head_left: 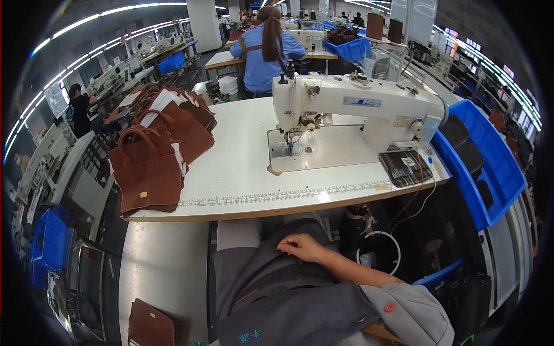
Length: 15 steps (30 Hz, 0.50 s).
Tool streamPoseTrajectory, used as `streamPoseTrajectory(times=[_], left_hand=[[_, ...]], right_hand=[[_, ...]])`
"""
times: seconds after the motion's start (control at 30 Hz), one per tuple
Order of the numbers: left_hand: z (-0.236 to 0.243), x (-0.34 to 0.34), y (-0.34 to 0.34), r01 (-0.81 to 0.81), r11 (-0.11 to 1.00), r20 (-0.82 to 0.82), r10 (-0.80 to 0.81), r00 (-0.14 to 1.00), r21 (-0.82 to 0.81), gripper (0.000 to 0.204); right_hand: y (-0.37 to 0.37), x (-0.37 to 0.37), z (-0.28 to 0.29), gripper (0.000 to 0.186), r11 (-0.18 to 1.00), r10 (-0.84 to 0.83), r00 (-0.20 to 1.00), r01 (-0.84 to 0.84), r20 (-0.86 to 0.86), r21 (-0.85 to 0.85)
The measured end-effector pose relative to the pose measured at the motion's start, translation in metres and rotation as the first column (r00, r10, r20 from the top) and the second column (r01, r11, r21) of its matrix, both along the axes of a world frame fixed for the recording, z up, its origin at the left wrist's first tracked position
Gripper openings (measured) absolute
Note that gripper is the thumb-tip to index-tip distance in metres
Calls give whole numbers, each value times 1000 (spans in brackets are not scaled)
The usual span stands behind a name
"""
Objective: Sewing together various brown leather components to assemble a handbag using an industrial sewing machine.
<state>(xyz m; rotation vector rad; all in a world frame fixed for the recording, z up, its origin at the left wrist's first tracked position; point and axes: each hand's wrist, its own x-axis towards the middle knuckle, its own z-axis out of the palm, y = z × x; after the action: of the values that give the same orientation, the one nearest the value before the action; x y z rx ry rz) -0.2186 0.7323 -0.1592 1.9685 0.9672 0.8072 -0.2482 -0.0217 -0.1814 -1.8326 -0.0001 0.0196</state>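
Note:
My right hand [303,247] rests over my lap on the dark grey apron [277,300]. Its fingers are loosely curled together, and nothing shows in them. My left hand is out of the picture. In front of me a white sewing machine [358,101] stands on its table, with the needle and presser foot above a metal plate [283,150]. Brown leather handbag pieces [150,167] with handles lie in an overlapping pile at the table's left. A small brown leather piece [151,323] lies on a metal surface [164,259] at my lower left.
A blue plastic bin [490,167] with dark pieces stands right of the table. A dark patterned pouch [405,168] lies near the machine's base, with thin cords hanging down. A measuring strip [277,195] runs along the front edge. Ahead sits a co-worker in blue [259,66].

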Motion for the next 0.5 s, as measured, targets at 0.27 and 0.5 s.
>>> streamPoseTrajectory(times=[0.27,0.5], left_hand=[[-45,-51,-22,-194,900,-152,271,951,389,44],[-125,-32,14,189,877,-106,-158,982,441,45]], right_hand=[[-19,-5,-3,23,994,-46,999,47,-17,99],[-7,-22,14,25,944,-7,977,77,214,-322]])
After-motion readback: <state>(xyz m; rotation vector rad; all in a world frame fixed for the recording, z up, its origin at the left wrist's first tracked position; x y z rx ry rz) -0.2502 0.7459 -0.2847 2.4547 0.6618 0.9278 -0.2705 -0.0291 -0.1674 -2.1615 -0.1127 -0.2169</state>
